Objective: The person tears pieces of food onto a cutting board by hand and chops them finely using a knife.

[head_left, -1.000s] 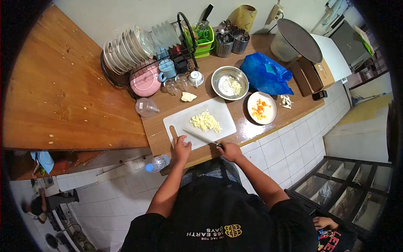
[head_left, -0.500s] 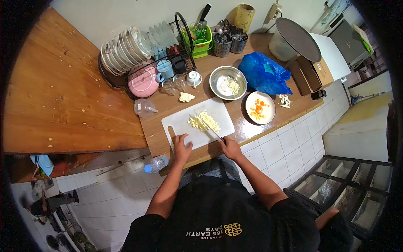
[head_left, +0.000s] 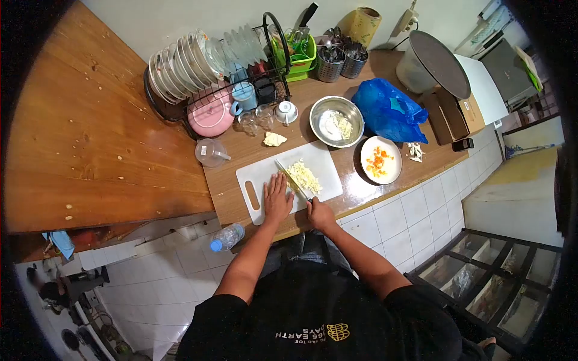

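My right hand (head_left: 320, 215) is wrapped round the handle of a kitchen knife (head_left: 291, 178). Its blade lies along the left side of a heap of finely chopped pale yellow food (head_left: 306, 178), whose kind I cannot tell. Under both is a white cutting board (head_left: 329, 163) with a slot at its left end. My left hand (head_left: 277, 200) rests flat on the board just left of the blade, its fingers stretched out and holding nothing. Beyond the board's far edge sits a pale lump (head_left: 274, 139).
Behind the board stands a steel bowl (head_left: 356, 114) with pale contents. To its right are a plate (head_left: 395, 172) with orange pieces and a blue plastic bag (head_left: 388, 111). A dish rack (head_left: 278, 96) stands at the back left; a water bottle (head_left: 227, 237) is by the near edge.
My left hand has moved from the board's slotted end to beside the blade and flattened. The knife has shifted from across the chopped heap to its left side.
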A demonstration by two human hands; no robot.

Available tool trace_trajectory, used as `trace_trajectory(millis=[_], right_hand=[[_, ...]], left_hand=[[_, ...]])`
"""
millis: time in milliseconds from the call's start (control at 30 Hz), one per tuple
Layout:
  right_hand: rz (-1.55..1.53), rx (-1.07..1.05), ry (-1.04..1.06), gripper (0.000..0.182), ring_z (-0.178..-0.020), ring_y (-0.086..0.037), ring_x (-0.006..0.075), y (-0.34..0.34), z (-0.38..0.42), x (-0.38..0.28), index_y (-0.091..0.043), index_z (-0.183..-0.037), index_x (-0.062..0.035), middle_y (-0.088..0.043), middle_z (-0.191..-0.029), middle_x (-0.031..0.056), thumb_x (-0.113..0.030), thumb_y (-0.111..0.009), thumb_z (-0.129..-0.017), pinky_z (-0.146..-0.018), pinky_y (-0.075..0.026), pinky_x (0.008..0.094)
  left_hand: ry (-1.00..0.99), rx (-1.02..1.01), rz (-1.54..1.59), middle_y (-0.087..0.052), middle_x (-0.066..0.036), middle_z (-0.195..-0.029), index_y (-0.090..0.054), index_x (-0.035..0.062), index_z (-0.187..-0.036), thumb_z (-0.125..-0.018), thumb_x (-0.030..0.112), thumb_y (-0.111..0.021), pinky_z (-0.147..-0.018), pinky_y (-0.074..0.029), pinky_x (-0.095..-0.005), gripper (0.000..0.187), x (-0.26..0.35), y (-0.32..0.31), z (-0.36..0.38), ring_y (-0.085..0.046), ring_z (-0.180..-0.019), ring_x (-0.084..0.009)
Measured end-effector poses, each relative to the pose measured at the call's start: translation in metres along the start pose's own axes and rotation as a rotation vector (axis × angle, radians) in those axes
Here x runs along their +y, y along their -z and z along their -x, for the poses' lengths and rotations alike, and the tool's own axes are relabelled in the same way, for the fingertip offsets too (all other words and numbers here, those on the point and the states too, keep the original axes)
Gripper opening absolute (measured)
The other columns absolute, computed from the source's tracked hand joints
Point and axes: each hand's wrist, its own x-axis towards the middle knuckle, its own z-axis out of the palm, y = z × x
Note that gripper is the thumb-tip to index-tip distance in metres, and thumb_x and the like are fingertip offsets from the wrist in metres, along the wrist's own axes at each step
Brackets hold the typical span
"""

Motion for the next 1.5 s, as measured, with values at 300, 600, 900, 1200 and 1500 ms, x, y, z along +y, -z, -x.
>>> trace_trajectory(millis=[300,600,900,1200,1500], right_hand=[[-0.041,-0.002,0.030,0.041,-0.078,-0.064,0.0528,-0.002,-0.010,0.008,-0.056,-0.102,0.0019,-0.066,-0.081,0.0310,-0.038,-0.047,-0.104,-0.072,-0.049,0.0603],[-0.016,0.049,0.021,0.040,-0.080,-0.064,0.0532,0.015,-0.005,0.006,-0.056,-0.104,0.0000,-0.067,-0.083,0.0314,-0.038,-0.047,-0.105,-0.072,-0.049,0.0621],[0.056,0.043,-0.038,0.041,-0.080,-0.065,0.0529,0.010,-0.010,-0.001,-0.057,-0.101,0.0001,-0.066,-0.082,0.0327,-0.040,-0.048,-0.104,-0.073,-0.051,0.0600],[-0.238,0.025,0.011,0.047,-0.089,-0.065,0.0511,-0.016,-0.020,0.028,-0.060,-0.096,0.0019,-0.067,-0.088,0.0321,-0.043,-0.050,-0.103,-0.077,-0.050,0.0572],[-0.098,0.013,-0.012,0.046,-0.085,-0.063,0.0528,0.018,0.008,0.000,-0.060,-0.096,0.0011,-0.065,-0.085,0.0321,-0.043,-0.049,-0.104,-0.074,-0.048,0.0582]], left_hand=[[0.010,0.017,0.033,-0.027,-0.011,-0.166,-0.032,0.0054,-0.158,-0.097,0.038,-0.055,-0.125,-0.010,-0.0549,0.073,0.003,0.001,-0.001,-0.021,-0.154,-0.0307],[0.021,0.010,0.043,-0.028,-0.009,-0.166,-0.031,0.0082,-0.159,-0.096,0.038,-0.058,-0.125,-0.010,-0.0545,0.075,0.000,0.003,0.001,-0.020,-0.155,-0.0289],[0.015,0.016,0.065,-0.027,-0.011,-0.166,-0.030,0.0075,-0.159,-0.096,0.037,-0.058,-0.125,-0.010,-0.0549,0.076,0.000,0.002,0.001,-0.020,-0.155,-0.0301],[0.020,0.018,0.089,-0.025,-0.011,-0.167,-0.028,0.0080,-0.160,-0.095,0.037,-0.060,-0.124,-0.009,-0.0555,0.078,0.003,0.004,-0.001,-0.020,-0.155,-0.0316],[0.021,0.115,0.337,-0.029,-0.013,-0.165,-0.025,0.0074,-0.160,-0.083,0.029,-0.076,-0.124,-0.016,-0.0535,0.095,-0.013,0.003,0.001,-0.027,-0.152,-0.0311]])
